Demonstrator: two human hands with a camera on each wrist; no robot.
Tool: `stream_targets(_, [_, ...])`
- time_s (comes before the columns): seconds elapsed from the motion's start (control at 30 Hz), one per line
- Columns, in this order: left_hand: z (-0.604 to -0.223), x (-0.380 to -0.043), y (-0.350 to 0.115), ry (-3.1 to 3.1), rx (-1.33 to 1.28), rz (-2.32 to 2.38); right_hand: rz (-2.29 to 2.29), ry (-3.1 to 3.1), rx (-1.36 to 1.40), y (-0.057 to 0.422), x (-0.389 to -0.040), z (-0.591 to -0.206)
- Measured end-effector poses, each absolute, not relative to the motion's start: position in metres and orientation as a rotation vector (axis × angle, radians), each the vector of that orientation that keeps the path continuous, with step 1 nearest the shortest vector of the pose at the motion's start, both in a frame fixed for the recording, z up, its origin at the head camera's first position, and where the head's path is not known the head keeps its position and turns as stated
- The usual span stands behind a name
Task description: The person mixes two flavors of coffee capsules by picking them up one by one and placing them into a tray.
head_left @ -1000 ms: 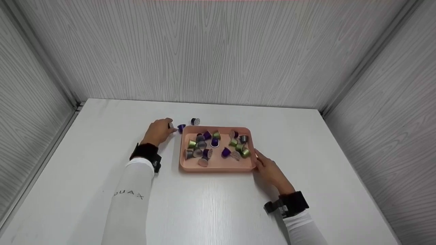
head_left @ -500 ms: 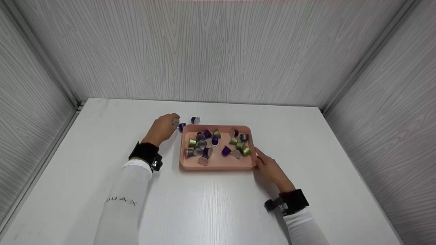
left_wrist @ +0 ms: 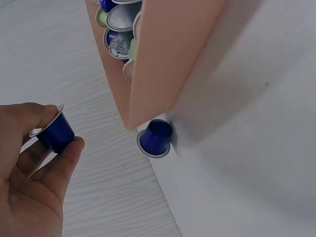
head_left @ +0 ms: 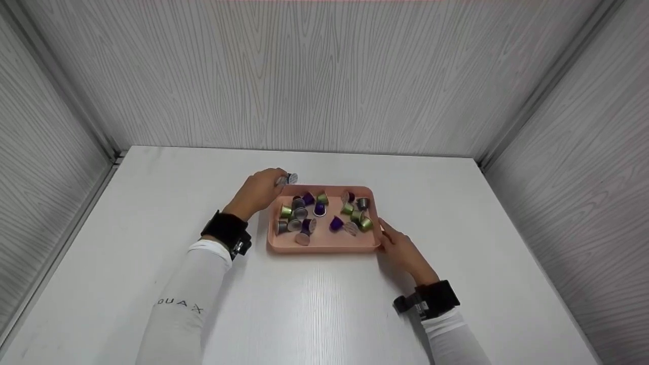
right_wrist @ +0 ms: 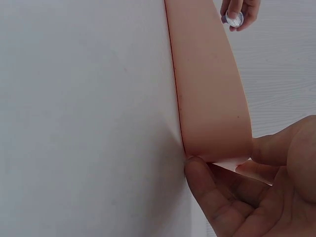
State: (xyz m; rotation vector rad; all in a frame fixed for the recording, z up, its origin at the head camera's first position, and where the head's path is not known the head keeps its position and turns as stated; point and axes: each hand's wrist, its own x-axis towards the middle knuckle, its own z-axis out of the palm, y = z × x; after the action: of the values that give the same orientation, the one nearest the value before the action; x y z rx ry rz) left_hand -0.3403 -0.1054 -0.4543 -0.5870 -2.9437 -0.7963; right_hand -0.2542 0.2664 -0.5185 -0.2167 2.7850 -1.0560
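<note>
My left hand (head_left: 261,191) pinches a dark blue coffee capsule (left_wrist: 58,134) between thumb and fingers, above the far left corner of the pink tray (head_left: 324,249). Just right of it in the head view, another capsule (head_left: 293,178) lies on the table behind the tray. The left wrist view has a blue capsule (left_wrist: 157,138) beside the tray's corner. Green, purple and grey capsules lie inside the tray. At its right end, my right hand (head_left: 403,253) grips the tray's near corner, with thumb and fingers (right_wrist: 200,177) against the wall.
The tray rests on a white table (head_left: 314,304). A grey wood-grain panel (head_left: 324,76) stands along the back. Similar panels rise at the left (head_left: 45,152) and right (head_left: 573,167).
My left hand has moved right with the held capsule, from left of the tray to its far left corner. It now covers the purple capsule there. My right hand has kept its grip.
</note>
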Motion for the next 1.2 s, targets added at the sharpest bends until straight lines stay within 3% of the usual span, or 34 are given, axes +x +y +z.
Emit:
stream_targets(0.73, [-0.448,-0.328,-0.05,-2.952,-0.966,-0.639,-1.042,2.811,-0.286,0.267,-0.254,-0.518])
stream_targets(0.97, [-0.447,-0.324,-0.034,-3.043,-0.924,-0.44,-1.031,2.821,-0.257,0.267,-0.254,-0.518])
stream_targets(1.2, [-0.455,-0.326,-0.02,-2.936,-1.194,-0.618,-1.02,2.827,-0.262,0.268,-0.254,-0.518])
